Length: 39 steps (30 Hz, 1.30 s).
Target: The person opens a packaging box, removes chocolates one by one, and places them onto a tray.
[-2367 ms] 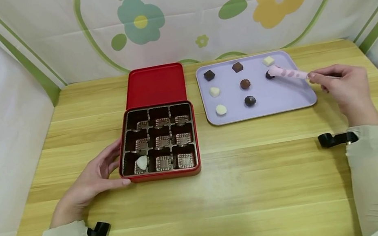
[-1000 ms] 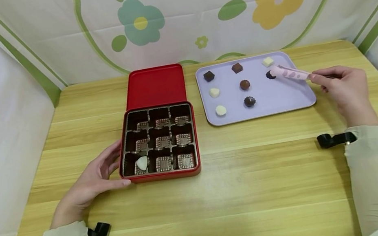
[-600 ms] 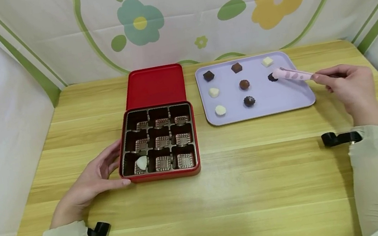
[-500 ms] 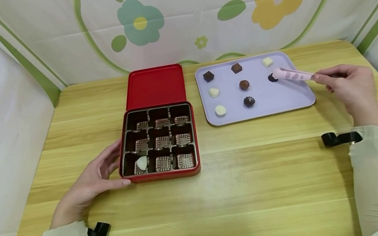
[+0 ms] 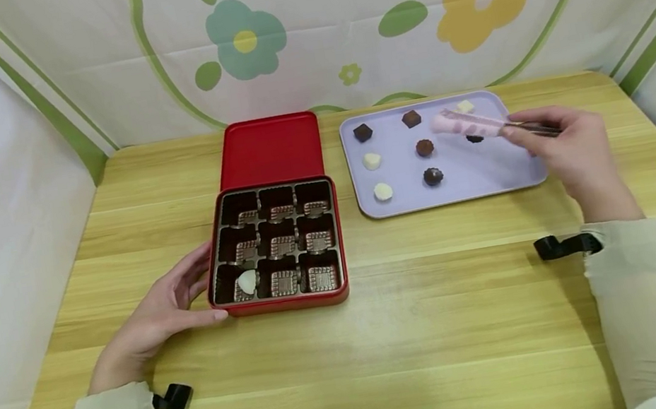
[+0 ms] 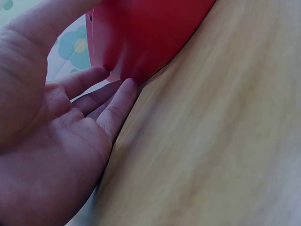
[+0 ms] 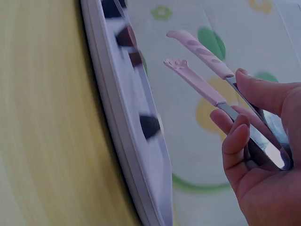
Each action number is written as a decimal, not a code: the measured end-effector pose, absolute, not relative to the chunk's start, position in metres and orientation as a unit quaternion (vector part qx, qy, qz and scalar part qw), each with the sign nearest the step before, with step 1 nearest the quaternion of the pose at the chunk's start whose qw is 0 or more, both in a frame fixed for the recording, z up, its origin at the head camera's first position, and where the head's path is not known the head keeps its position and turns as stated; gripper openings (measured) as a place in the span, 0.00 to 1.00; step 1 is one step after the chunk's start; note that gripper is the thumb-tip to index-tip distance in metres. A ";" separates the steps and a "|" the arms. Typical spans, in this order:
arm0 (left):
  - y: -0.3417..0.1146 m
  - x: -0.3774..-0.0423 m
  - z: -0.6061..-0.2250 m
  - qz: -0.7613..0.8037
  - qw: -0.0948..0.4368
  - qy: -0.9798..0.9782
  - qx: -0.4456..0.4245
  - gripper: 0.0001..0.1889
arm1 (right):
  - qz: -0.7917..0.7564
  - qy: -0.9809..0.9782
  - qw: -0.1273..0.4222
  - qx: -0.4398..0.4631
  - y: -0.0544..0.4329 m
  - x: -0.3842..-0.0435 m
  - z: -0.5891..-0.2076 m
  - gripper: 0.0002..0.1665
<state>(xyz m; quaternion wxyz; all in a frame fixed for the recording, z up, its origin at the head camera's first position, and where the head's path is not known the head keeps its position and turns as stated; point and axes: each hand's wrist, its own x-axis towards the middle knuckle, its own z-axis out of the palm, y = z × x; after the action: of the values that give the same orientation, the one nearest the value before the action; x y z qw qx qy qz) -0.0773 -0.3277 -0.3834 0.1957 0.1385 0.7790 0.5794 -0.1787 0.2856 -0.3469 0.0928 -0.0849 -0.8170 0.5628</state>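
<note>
My right hand pinches a pair of pink-tipped metal tongs above the lilac tray. Their two arms stand apart with nothing between the tips in the right wrist view. Just below the tongs, a dark chocolate lies partly covered on the tray. On the left, my left hand touches the red tin, fingers along its side and thumb at the front corner. In the tin's divided brown insert, one white chocolate sits tilted in the front-left compartment.
More chocolates are spread over the tray: a dark cube, a brown one, a white square and several others. The tin's red lid lies behind it, near the patterned cloth at the wooden table's back edge.
The tongs had been at the dark chocolate, which shifted slightly toward me. Now they have come off it and moved left with my right hand. My left hand and the tin stay put.
</note>
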 end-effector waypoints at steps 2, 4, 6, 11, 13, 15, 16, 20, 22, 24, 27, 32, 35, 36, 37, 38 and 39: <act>-0.328 -0.077 -0.383 0.579 0.196 0.779 0.138 0.57 | 0.542 -0.834 0.087 -0.061 0.269 -0.178 -0.347 0.21; -0.327 -0.077 -0.382 0.579 0.197 0.779 0.137 0.57 | 0.539 -0.837 0.084 -0.037 0.253 -0.177 -0.347 0.21; -0.327 -0.076 -0.381 0.578 0.198 0.779 0.137 0.57 | 0.548 -0.833 0.081 -0.013 0.237 -0.174 -0.347 0.21; -0.324 -0.077 -0.379 0.579 0.193 0.781 0.135 0.57 | 0.570 -0.818 0.065 0.043 0.204 -0.162 -0.344 0.19; -0.323 -0.077 -0.378 0.578 0.192 0.781 0.136 0.57 | 0.576 -0.812 0.058 0.070 0.191 -0.157 -0.343 0.17; -0.323 -0.078 -0.377 0.578 0.192 0.781 0.140 0.57 | 0.579 -0.808 0.050 0.096 0.178 -0.153 -0.342 0.16; -0.322 -0.079 -0.376 0.578 0.193 0.780 0.140 0.56 | 0.577 -0.808 0.046 0.112 0.171 -0.150 -0.342 0.15; -0.322 -0.077 -0.375 0.580 0.194 0.780 0.134 0.56 | 0.558 -0.815 0.022 0.155 0.141 -0.145 -0.341 0.14; -0.322 -0.076 -0.375 0.582 0.193 0.779 0.134 0.56 | 0.555 -0.814 0.005 0.170 0.128 -0.143 -0.340 0.14; -0.322 -0.074 -0.376 0.585 0.192 0.776 0.138 0.56 | 0.555 -0.812 -0.014 0.179 0.117 -0.142 -0.339 0.15; -0.323 -0.074 -0.379 0.586 0.192 0.774 0.147 0.57 | 0.557 -0.806 -0.033 0.199 0.103 -0.140 -0.340 0.15; -0.324 -0.075 -0.382 0.588 0.190 0.773 0.145 0.57 | 0.555 -0.792 -0.043 0.252 0.083 -0.136 -0.339 0.15; -0.324 -0.076 -0.381 0.587 0.191 0.773 0.146 0.57 | 0.542 -0.792 -0.042 0.279 0.072 -0.132 -0.337 0.15; -0.324 -0.076 -0.381 0.587 0.191 0.773 0.147 0.57 | 0.537 -0.793 -0.042 0.286 0.069 -0.131 -0.336 0.15; -0.324 -0.077 -0.381 0.587 0.192 0.773 0.147 0.57 | 0.532 -0.794 -0.042 0.292 0.066 -0.130 -0.336 0.15; -0.324 -0.076 -0.381 0.587 0.192 0.773 0.147 0.57 | 0.529 -0.794 -0.043 0.297 0.063 -0.129 -0.336 0.15; -0.324 -0.076 -0.381 0.587 0.192 0.773 0.147 0.57 | 0.526 -0.794 -0.044 0.302 0.060 -0.128 -0.336 0.15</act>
<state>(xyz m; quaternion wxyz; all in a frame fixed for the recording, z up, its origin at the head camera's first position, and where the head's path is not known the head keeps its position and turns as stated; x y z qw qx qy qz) -0.0762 -0.3244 -0.3808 0.1923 0.1468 0.7727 0.5868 -0.1281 0.0600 -0.3355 -0.0439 0.3020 -0.7941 0.5255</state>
